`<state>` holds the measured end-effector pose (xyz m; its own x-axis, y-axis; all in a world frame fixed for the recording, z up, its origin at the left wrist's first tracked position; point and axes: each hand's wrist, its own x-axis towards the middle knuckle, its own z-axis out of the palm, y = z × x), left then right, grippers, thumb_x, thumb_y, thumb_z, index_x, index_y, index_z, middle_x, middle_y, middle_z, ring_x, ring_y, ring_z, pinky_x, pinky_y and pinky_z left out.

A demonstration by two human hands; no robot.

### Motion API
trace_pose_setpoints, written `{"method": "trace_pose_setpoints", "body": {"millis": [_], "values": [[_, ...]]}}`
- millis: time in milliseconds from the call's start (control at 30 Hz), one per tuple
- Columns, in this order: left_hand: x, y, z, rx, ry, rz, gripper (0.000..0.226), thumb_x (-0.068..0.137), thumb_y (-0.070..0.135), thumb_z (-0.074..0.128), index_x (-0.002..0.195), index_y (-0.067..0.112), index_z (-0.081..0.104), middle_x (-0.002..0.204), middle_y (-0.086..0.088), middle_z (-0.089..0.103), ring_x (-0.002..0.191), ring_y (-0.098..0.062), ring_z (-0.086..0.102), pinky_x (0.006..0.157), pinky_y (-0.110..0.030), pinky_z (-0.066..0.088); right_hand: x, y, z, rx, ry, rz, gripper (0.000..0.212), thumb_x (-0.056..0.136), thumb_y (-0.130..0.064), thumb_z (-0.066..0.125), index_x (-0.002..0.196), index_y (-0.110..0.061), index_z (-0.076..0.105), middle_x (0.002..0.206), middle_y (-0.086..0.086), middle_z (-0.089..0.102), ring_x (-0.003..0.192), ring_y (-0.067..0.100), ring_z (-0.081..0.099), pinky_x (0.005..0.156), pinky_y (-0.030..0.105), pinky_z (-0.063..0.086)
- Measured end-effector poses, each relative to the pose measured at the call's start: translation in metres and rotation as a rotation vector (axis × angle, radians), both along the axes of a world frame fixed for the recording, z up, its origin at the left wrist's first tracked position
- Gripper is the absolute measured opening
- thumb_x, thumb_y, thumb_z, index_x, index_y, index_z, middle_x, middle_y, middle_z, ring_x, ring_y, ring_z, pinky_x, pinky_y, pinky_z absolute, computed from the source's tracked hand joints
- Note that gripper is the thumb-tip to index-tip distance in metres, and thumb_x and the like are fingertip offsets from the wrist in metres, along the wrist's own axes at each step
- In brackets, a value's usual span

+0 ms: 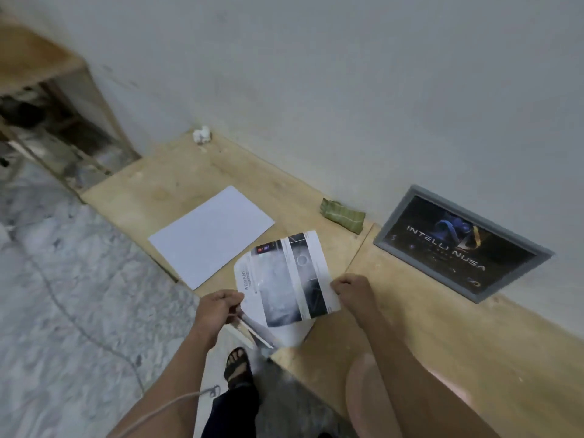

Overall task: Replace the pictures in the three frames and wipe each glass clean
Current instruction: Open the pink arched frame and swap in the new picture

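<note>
Around my hands I see a blank white sheet [211, 236] lying flat on the wooden table [426, 327], at about 10 o'clock from the printed picture [289, 278]. A folded green cloth [343, 214] sits against the wall [316, 74] at 1 o'clock from the picture, and a small white lump [202, 135] lies farther back by the wall at 11 o'clock. A grey frame [463, 243] holding a dark poster leans against the wall at 2 o'clock, well apart from my hands. At the far left stands a wooden shelf unit [60, 99]. My sandalled foot [237, 363] and a thin white cable [164, 409] show below, over the marble floor [63, 295].

Nothing lies between the picture and the table beneath it.

The picture is above the table's near edge, at the middle of the view. Its long axis runs roughly from 11 to 5 o'clock, printed side up, the near end curling down.

My left hand [218, 308] pinches the picture's left edge, its grip also holding a thin flat board [257, 335] below. My right hand [350, 290] has its fingers curled on the picture's right edge.
</note>
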<state>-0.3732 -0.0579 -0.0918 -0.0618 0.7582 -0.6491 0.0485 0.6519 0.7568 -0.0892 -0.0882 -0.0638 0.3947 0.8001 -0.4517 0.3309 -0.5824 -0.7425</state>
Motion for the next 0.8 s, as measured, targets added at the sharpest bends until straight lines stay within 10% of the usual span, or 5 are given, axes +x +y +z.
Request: {"method": "trace_pose_setpoints", "body": {"millis": [500,800], "values": [[-0.123,0.150,-0.035,-0.107,0.120,0.194,0.023,0.087,-0.003,0.068,0.066,0.002,0.061,0.054,-0.014,0.056,0.043,-0.020,0.045,0.052,-0.031,0.041,-0.165,0.253,-0.054,-0.100,-0.349,0.336,0.023,0.081,-0.007,0.043,0.060,-0.013,0.034,0.058,0.006,0.034,0.054,0.019,0.032,0.053,0.030,0.027],[-0.113,0.129,-0.013,-0.117,0.364,0.218,0.035,0.085,0.015,0.065,0.050,0.013,0.067,0.051,0.001,0.067,0.054,-0.020,0.062,0.056,-0.029,0.051,-0.149,0.245,-0.048,-0.160,-0.347,0.297,0.022,0.084,-0.017,0.053,0.103,-0.016,0.064,0.099,-0.001,0.061,0.093,0.021,0.057,0.073,0.026,0.039]]}}
